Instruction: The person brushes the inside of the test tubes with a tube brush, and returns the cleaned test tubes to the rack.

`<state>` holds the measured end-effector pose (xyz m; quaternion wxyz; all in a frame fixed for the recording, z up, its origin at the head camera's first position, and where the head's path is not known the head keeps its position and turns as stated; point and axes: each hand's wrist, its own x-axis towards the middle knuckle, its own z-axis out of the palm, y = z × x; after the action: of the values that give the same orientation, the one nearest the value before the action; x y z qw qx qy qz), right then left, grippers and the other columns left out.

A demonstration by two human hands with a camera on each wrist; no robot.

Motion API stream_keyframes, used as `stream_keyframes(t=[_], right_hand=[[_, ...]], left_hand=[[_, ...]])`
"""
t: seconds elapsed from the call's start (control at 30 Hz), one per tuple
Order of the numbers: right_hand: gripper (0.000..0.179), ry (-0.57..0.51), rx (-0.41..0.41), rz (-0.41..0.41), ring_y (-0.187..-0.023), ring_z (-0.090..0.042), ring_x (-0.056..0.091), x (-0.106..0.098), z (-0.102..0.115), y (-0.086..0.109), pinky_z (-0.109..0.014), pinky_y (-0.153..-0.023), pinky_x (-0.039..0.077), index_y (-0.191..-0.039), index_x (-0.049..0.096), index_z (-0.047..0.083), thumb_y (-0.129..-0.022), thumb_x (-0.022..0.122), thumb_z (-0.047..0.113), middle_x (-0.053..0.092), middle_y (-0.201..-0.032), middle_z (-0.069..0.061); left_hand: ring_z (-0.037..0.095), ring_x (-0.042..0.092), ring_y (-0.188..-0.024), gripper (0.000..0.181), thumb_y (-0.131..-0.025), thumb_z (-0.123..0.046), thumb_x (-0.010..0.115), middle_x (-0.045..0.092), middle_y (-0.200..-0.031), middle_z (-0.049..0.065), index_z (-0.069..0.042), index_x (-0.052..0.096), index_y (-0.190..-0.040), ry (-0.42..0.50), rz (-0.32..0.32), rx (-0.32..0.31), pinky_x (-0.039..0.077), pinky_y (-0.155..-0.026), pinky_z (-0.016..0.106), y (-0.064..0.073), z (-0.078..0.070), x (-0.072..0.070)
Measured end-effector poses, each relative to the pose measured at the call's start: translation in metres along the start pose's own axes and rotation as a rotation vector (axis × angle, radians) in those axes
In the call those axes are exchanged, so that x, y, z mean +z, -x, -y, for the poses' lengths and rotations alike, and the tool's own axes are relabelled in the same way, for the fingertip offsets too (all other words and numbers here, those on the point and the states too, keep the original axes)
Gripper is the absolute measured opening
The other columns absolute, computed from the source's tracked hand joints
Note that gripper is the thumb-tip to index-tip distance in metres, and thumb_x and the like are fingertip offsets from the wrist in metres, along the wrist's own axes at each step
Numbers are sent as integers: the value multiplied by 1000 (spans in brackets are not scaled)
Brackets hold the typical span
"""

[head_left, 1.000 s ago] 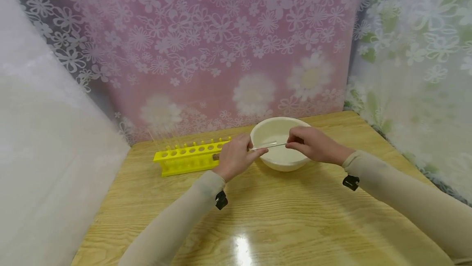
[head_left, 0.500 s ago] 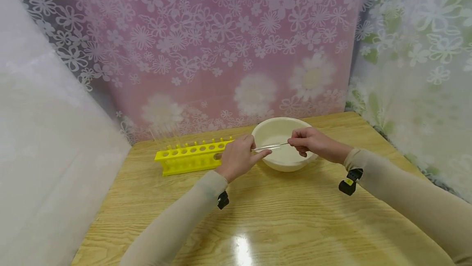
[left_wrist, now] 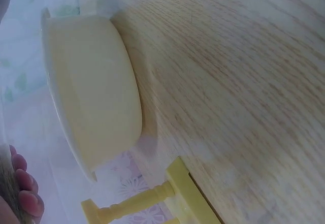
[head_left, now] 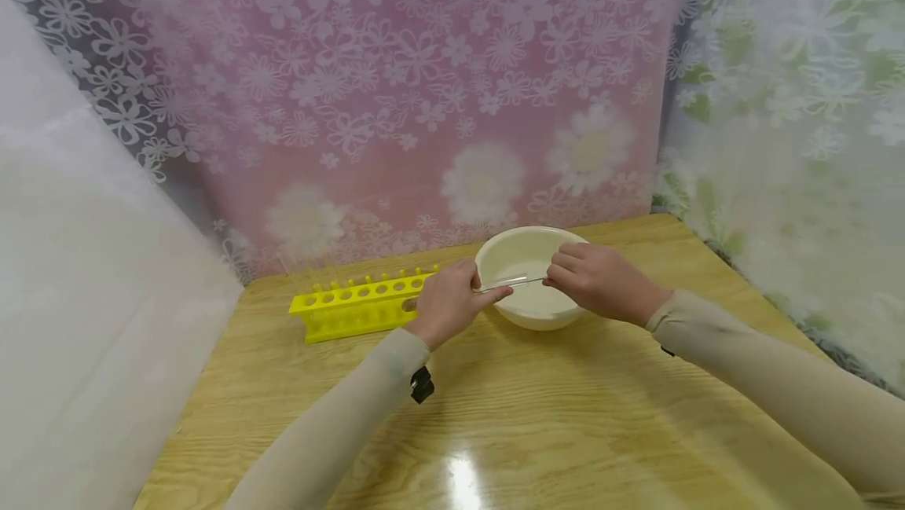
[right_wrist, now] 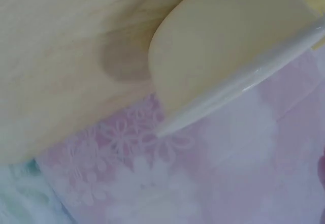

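In the head view my left hand [head_left: 450, 306] grips a clear glass test tube [head_left: 503, 284], which lies nearly level over the basin's left side. A test tube brush sits inside it; its brown bristles [head_left: 409, 304] show beyond the left side of that hand. The left wrist view shows the bristles [left_wrist: 11, 186] with fingertips curled round them. My right hand [head_left: 601, 280] pinches the brush's thin wire handle close to the tube's right end, over the basin, with its knuckles up. The right fingertips are mostly hidden.
A cream basin [head_left: 540, 323] stands under the hands on the wooden table [head_left: 551, 416]. To its left is a yellow test tube rack [head_left: 353, 324], with faint clear tubes at its left end. Floral curtains [head_left: 396, 101] hang behind and at the sides.
My right hand has rolled over, so its knuckles now face up and the black wristband is mostly hidden. The left hand keeps its grip on the tube.
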<state>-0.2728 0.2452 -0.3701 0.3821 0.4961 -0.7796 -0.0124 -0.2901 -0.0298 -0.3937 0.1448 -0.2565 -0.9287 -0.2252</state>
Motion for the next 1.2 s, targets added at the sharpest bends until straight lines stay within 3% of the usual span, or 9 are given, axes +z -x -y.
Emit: stream_keyframes(t=[0.17,0.3,0.47,0.7,0.8,0.87,0.93,1.1,1.2], right_hand=[[35,30,-45,-17,-68,-18,53,1,-1,-2,-31,-59,48,-80,56,8,-109,47,25,59,-75,-3],[25,-124,82,-3,-66,-10,49,1,1,0,-28,-58,44,-82,58,11,-104,58,23,57,-76,2],[18,-479,399,87,-61,-3,37,3,6,-1,-25,-59,38,-81,60,15,-97,68,11,47,-70,10],[37,-1033,927,280,-53,-10,30,1,7,-9,-31,-56,33,-81,55,-2,-108,49,23,39,-64,0],[43,-1183,1082,317,-51,-12,28,2,8,-11,-31,-53,31,-81,50,-6,-109,46,26,35,-63,-1],[43,-1132,1058,318,-51,-12,29,3,9,-11,-31,-54,32,-81,53,-5,-109,46,26,37,-62,-1],[40,-1001,962,294,-52,-11,33,5,10,-8,-30,-55,36,-83,59,-2,-108,48,26,45,-63,-3],[12,-522,581,143,-70,-10,52,10,12,4,-30,-65,47,-101,67,10,-97,70,21,63,-86,0],[26,-317,399,45,-84,-13,58,12,11,8,-32,-69,51,-105,65,10,-85,81,14,63,-96,0]], left_hand=[[12,46,-50,55,-85,-73,62,53,-69,-6,-19,55,-81,5,-20,12,38,-44,26,1,1,0],[11,46,-50,55,-85,-73,62,52,-69,-7,-19,54,-79,-1,-50,34,37,-44,26,0,1,-1],[10,44,-49,54,-84,-71,65,51,-67,-7,-19,52,-78,-33,-75,50,34,-42,25,0,2,0],[10,43,-49,53,-85,-69,65,50,-67,-7,-18,52,-78,-59,-102,80,34,-42,24,0,2,2],[9,43,-49,54,-86,-70,64,49,-68,-7,-19,52,-78,-71,-103,81,34,-43,24,0,2,3],[10,43,-49,54,-85,-71,64,49,-68,-7,-19,51,-78,-70,-99,76,34,-43,24,0,3,4],[10,43,-49,55,-85,-71,63,49,-68,-7,-19,52,-78,-57,-90,68,34,-42,24,0,3,4],[11,44,-48,54,-85,-72,63,51,-66,-6,-19,54,-79,-10,-65,25,35,-42,25,-1,6,2],[11,46,-49,54,-84,-72,64,52,-67,-6,-20,54,-80,10,-49,8,36,-42,26,0,9,0]])
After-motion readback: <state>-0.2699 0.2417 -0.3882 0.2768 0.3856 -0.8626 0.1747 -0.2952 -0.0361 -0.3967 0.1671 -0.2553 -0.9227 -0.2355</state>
